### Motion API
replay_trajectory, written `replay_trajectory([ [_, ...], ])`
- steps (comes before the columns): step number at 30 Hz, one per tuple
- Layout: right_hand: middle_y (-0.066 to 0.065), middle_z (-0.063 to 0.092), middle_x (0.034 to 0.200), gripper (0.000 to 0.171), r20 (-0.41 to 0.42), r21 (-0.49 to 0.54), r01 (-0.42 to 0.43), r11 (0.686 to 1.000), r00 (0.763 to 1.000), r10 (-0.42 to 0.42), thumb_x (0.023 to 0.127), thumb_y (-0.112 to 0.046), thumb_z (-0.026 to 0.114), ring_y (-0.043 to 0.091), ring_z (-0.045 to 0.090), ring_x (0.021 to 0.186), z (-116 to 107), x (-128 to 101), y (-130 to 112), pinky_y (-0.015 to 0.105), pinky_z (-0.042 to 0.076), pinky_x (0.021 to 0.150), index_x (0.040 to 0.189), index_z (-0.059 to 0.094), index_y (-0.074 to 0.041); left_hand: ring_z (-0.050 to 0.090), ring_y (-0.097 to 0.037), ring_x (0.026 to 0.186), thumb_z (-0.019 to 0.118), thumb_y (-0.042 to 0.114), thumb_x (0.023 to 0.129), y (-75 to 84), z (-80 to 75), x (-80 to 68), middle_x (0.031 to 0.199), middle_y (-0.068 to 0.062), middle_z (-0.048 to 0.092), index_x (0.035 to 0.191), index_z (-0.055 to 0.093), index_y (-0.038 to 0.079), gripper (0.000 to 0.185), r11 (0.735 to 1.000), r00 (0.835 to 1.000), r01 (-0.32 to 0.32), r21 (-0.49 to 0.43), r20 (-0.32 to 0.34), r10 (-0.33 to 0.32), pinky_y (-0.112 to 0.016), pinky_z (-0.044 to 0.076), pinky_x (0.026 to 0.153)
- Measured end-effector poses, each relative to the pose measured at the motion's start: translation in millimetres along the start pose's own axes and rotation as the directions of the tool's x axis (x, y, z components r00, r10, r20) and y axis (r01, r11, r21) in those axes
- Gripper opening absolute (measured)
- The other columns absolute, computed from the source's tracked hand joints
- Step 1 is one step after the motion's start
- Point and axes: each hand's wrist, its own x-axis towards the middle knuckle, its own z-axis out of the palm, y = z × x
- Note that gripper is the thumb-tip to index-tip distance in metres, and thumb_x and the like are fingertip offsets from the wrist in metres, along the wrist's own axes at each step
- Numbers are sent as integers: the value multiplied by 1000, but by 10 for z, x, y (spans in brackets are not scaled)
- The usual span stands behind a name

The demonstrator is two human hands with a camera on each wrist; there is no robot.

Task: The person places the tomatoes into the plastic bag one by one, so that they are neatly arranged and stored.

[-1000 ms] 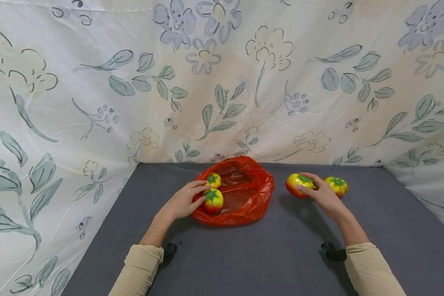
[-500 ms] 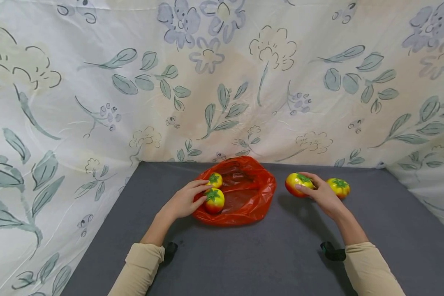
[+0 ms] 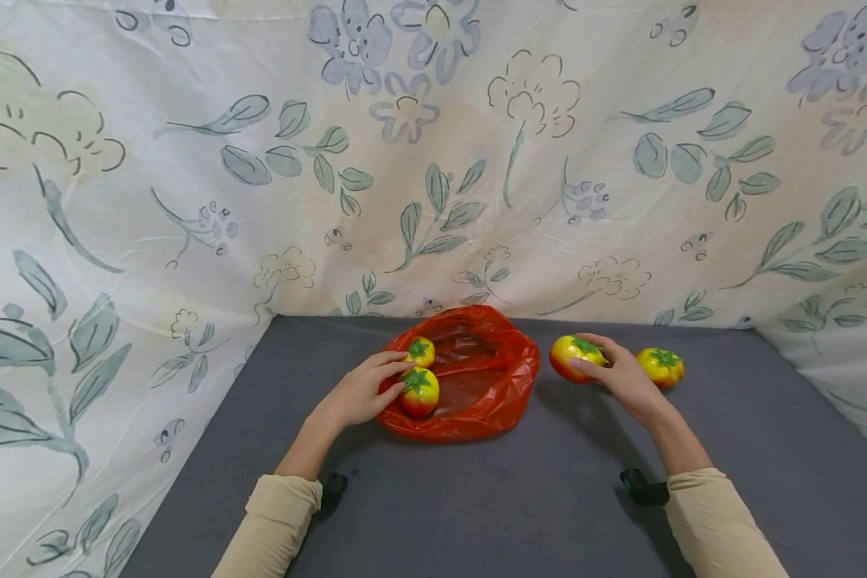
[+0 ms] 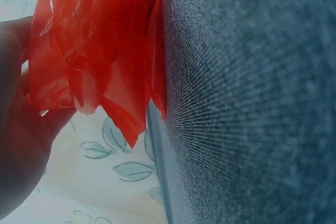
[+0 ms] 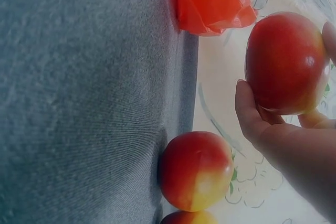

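Note:
My left hand reaches over the left rim of a red plastic bag and holds it there, its fingertips against two red-and-yellow tomatoes. One tomato lies toward the front of the bag, the other behind it. In the left wrist view, crumpled bag film covers the fingertips. To the right of the bag, my right hand grips a tomato with a green leafy top between thumb and fingers. The right wrist view shows this tomato raised off the table.
Another tomato rests on the dark grey table, right of my right hand. In the right wrist view part of a further tomato shows beside a tomato. A floral cloth hangs behind and at the sides.
My right hand has moved slightly left, toward the bag, with the tomato in its grip. The left hand has stayed at the bag's rim.

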Motion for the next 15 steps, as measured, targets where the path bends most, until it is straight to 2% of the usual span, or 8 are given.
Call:
replay_trajectory([
  [15,23,30,145,78,23,0,4,1000,1000,-4,88,-44,65,40,34,121,67,73,-78,56,33,101,149,29,-10,43,-27,128,66,18,91,8,2,14,138,-8,49,130,60,11,41,1000,1000,29,3,4,-29,-48,38,101],
])
